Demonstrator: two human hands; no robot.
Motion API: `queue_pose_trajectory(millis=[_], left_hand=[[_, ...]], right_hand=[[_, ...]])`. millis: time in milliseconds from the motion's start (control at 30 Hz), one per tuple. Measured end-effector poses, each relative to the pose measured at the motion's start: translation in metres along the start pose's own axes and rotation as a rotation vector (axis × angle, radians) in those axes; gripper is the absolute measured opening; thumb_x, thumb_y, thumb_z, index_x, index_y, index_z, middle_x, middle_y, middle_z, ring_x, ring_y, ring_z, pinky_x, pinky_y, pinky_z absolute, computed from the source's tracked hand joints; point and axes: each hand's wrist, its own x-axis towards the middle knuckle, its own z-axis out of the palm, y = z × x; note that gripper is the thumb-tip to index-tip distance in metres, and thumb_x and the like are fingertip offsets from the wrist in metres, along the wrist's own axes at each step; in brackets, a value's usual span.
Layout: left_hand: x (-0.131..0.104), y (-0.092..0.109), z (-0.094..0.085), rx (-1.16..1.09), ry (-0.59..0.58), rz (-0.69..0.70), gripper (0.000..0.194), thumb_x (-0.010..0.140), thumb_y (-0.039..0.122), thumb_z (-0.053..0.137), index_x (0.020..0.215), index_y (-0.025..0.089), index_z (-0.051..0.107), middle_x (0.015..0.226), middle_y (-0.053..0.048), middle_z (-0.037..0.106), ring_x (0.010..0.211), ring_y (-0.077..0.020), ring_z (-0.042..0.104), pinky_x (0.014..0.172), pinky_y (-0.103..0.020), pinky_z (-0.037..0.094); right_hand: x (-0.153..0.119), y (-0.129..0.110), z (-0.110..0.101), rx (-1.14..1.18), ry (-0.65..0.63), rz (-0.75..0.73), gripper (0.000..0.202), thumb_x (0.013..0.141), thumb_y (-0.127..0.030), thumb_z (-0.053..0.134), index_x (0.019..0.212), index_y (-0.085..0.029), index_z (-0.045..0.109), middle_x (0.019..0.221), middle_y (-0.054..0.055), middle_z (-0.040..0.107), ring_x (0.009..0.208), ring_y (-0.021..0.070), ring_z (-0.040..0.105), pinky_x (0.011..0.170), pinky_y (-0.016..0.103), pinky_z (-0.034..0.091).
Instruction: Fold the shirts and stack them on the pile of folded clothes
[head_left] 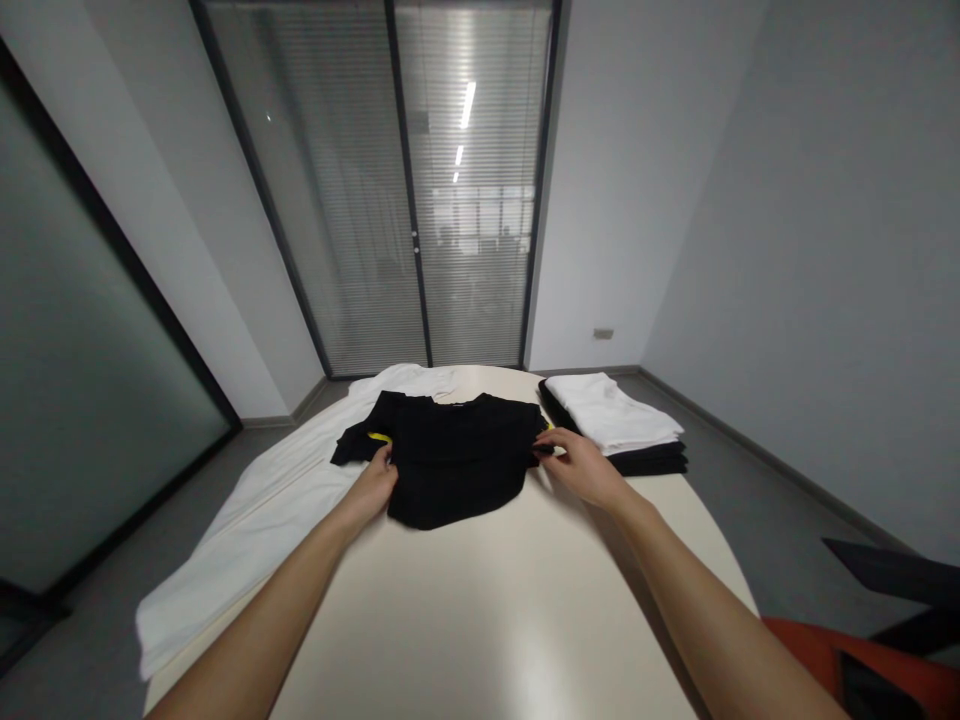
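Black shirt (450, 455) lay spread flat on the cream table (480, 620), beside a folded stack of clothes (619, 420). My left hand (373, 487) pinched its left edge; my right hand (577, 465) pinched its right sleeve.

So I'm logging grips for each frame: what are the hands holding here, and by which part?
Both hold the black T-shirt: the left hand at its left side by the sleeve, the right hand at the right sleeve edge.
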Motion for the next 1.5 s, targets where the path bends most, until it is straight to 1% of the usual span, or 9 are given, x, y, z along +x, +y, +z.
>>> queue_pose_trajectory(millis=[100, 200, 333, 500, 667, 767, 867, 1100, 1500], left_hand=[[-0.001, 0.005, 0.006, -0.227, -0.047, -0.037, 0.051, 0.068, 0.033, 0.078, 0.114, 0.016, 0.066, 0.099, -0.009, 0.075, 0.096, -0.0245, 0.070, 0.089, -0.035, 0.053], [0.001, 0.012, 0.005, -0.367, 0.114, -0.058, 0.044, 0.061, 0.028, 0.080, 0.101, 0.016, 0.070, 0.090, -0.007, 0.074, 0.088, -0.0226, 0.070, 0.081, -0.031, 0.054], [0.004, 0.026, -0.007, -0.429, 0.317, -0.040, 0.039, 0.062, 0.029, 0.077, 0.098, 0.018, 0.068, 0.082, -0.001, 0.071, 0.074, -0.0164, 0.067, 0.068, -0.025, 0.051], [0.002, 0.042, -0.021, -0.448, 0.390, -0.034, 0.046, 0.063, 0.029, 0.081, 0.106, 0.019, 0.066, 0.080, 0.000, 0.069, 0.068, -0.0141, 0.064, 0.059, -0.022, 0.049], [-0.001, 0.044, -0.020, -0.505, 0.168, 0.084, 0.051, 0.068, 0.026, 0.077, 0.117, 0.019, 0.064, 0.114, -0.007, 0.069, 0.090, -0.0162, 0.067, 0.069, -0.021, 0.054], [-0.003, 0.039, -0.014, -0.414, -0.016, 0.242, 0.071, 0.070, 0.023, 0.075, 0.137, 0.027, 0.053, 0.152, -0.010, 0.046, 0.116, -0.0225, 0.062, 0.086, -0.029, 0.056], [-0.003, 0.030, -0.005, -0.226, -0.044, 0.363, 0.087, 0.073, 0.023, 0.075, 0.151, 0.031, 0.036, 0.161, -0.010, 0.032, 0.132, -0.0263, 0.052, 0.103, -0.036, 0.050], [0.002, 0.012, 0.002, 0.134, 0.219, 0.519, 0.060, 0.082, 0.027, 0.069, 0.139, 0.027, 0.049, 0.155, -0.011, 0.040, 0.137, -0.0292, 0.046, 0.103, -0.043, 0.050], [0.003, 0.027, -0.016, 0.143, 0.409, 0.473, 0.027, 0.085, 0.035, 0.062, 0.106, 0.019, 0.062, 0.103, -0.007, 0.068, 0.085, -0.0171, 0.065, 0.074, -0.027, 0.053]], right_hand=[[0.000, -0.007, -0.004, -0.083, 0.005, 0.052, 0.039, 0.096, -0.046, 0.046, 0.078, -0.018, 0.066, 0.078, 0.006, 0.069, 0.070, 0.0197, 0.061, 0.067, 0.030, 0.044], [0.000, -0.010, -0.006, -0.112, 0.047, 0.110, 0.048, 0.097, -0.053, 0.041, 0.064, -0.021, 0.052, 0.059, 0.002, 0.059, 0.057, 0.0170, 0.052, 0.059, 0.030, 0.035], [0.002, -0.005, -0.005, -0.021, 0.162, 0.119, 0.049, 0.097, -0.056, 0.040, 0.063, -0.021, 0.046, 0.058, 0.001, 0.054, 0.058, 0.0162, 0.048, 0.059, 0.029, 0.033], [0.006, 0.007, 0.001, 0.163, 0.237, 0.075, 0.039, 0.093, -0.056, 0.047, 0.077, -0.021, 0.053, 0.068, 0.001, 0.058, 0.067, 0.0184, 0.053, 0.063, 0.028, 0.040], [0.009, 0.017, 0.002, 0.236, 0.254, 0.115, 0.036, 0.087, -0.056, 0.057, 0.087, -0.020, 0.062, 0.077, 0.004, 0.066, 0.072, 0.0202, 0.058, 0.068, 0.030, 0.045], [0.009, 0.018, 0.001, 0.238, 0.280, 0.140, 0.036, 0.084, -0.055, 0.061, 0.085, -0.019, 0.062, 0.075, 0.003, 0.065, 0.068, 0.0190, 0.056, 0.066, 0.030, 0.043], [0.009, 0.016, 0.000, 0.239, 0.300, 0.154, 0.038, 0.082, -0.058, 0.062, 0.077, -0.021, 0.057, 0.066, 0.000, 0.058, 0.063, 0.0168, 0.051, 0.061, 0.028, 0.040], [0.009, 0.001, -0.002, 0.354, 0.287, 0.103, 0.043, 0.083, -0.063, 0.060, 0.079, -0.020, 0.055, 0.068, -0.001, 0.054, 0.065, 0.0160, 0.049, 0.062, 0.027, 0.039], [0.012, 0.020, -0.004, 0.297, 0.439, 0.216, 0.044, 0.088, -0.067, 0.052, 0.082, -0.023, 0.053, 0.061, -0.004, 0.046, 0.058, 0.0154, 0.040, 0.055, 0.028, 0.031]])
